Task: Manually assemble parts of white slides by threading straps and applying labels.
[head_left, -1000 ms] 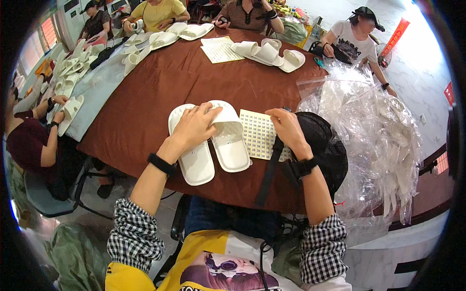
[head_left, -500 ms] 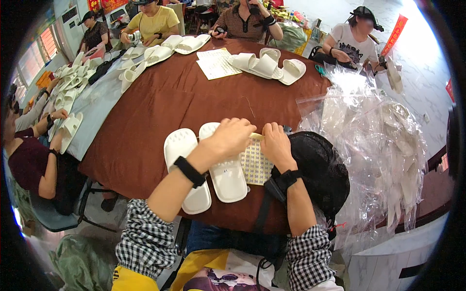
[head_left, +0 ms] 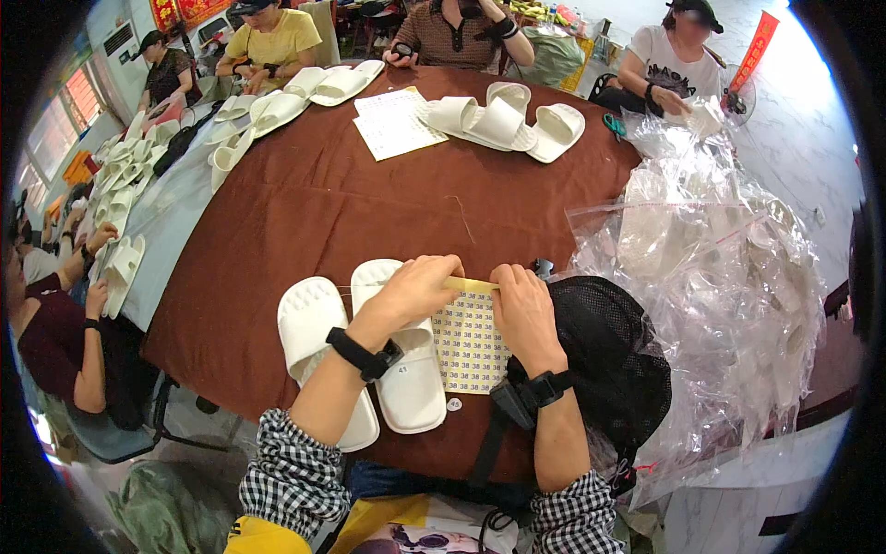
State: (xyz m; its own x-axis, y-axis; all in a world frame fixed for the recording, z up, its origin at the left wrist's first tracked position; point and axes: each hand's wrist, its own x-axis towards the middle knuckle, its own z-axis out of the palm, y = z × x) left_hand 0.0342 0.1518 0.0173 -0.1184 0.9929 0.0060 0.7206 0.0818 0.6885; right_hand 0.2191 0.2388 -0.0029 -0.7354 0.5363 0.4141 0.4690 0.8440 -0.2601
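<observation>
My left hand (head_left: 417,294) reaches across the toe end of a white slipper, its fingers closed on the top edge of a pale yellow sticker sheet (head_left: 469,349). My right hand (head_left: 526,309) pinches the same edge farther right. Rows of small printed labels cover the sheet, which lies just right of the slipper pair. The nearer right slipper (head_left: 413,392) has a small mark on its insole. Beside it the left slipper (head_left: 312,323) is partly covered by my left forearm. A small round sticker (head_left: 453,404) lies below the sheet. My fingertips hide part of the sheet's top.
A black mesh cap (head_left: 609,355) sits right of my right wrist. Clear plastic bags (head_left: 711,249) with slippers pile at the right edge. Across the brown tablecloth (head_left: 369,217) lie more slippers (head_left: 503,120) and paper sheets (head_left: 397,125). Several people work around the table.
The view has shifted, so the table things appear lower and farther left. More of the sheet shows between my hands. At the far right, a person's hand has moved to the plastic bags.
</observation>
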